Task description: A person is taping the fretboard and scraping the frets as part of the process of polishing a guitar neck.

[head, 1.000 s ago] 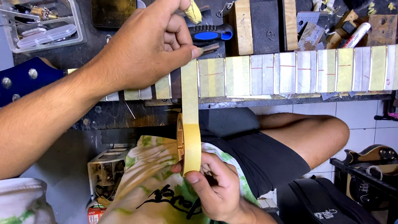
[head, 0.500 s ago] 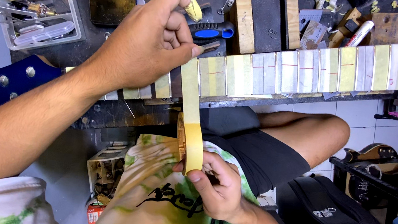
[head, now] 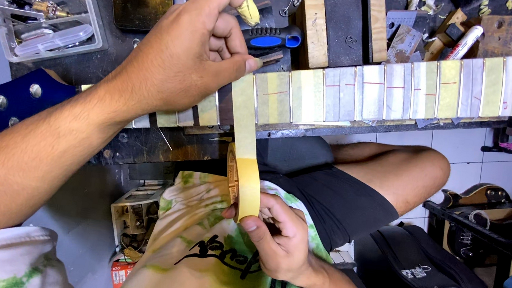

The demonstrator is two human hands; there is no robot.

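Left hand (head: 191, 58) pressed on a masking tape strip (head: 244, 120) across the guitar neck (head: 366, 92).
The tape roll (head: 244, 185) is gripped below by the right hand (head: 279, 244), over the lap, with the strip stretched between both hands.

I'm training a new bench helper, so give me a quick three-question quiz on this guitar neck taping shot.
1. True or false: the left hand presses a strip of masking tape onto the guitar neck.
2. What does the right hand hold? A) a screwdriver B) the tape roll C) a file
3. What colour is the headstock at the left?

Key: 1 true; 2 B; 3 dark blue.
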